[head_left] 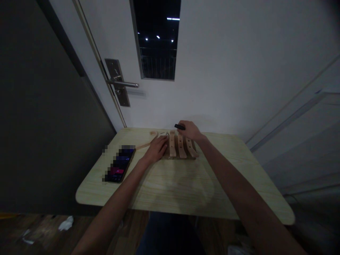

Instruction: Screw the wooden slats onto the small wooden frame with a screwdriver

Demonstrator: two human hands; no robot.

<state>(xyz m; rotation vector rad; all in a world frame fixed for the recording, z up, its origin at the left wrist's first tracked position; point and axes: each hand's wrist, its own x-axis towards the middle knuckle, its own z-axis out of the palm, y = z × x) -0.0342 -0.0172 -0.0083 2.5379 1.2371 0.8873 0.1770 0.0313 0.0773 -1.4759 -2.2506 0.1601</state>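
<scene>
A brown board (165, 156) lies on the table, carrying several pale wooden strips (172, 144) with dark holes in them. My left hand (157, 147) rests flat on the board's left end, fingers stretched out. Above the far end of the strips, my right hand (190, 129) is closed around a short black tool (180, 126); the rest of the tool is hidden by the fingers, so its kind is unclear. Small thin metal pieces (167, 133), perhaps screws, lie just beyond my left hand. Behind that hand is a wooden spoon (143, 145), partly covered.
A phone (120, 166) with a lit screen lies at the left of the light wooden table (170, 194). Just past the table's far edge stands a white door (225, 71) with a metal handle (123, 83) and a narrow window. White crumpled scraps (66, 223) are on the floor.
</scene>
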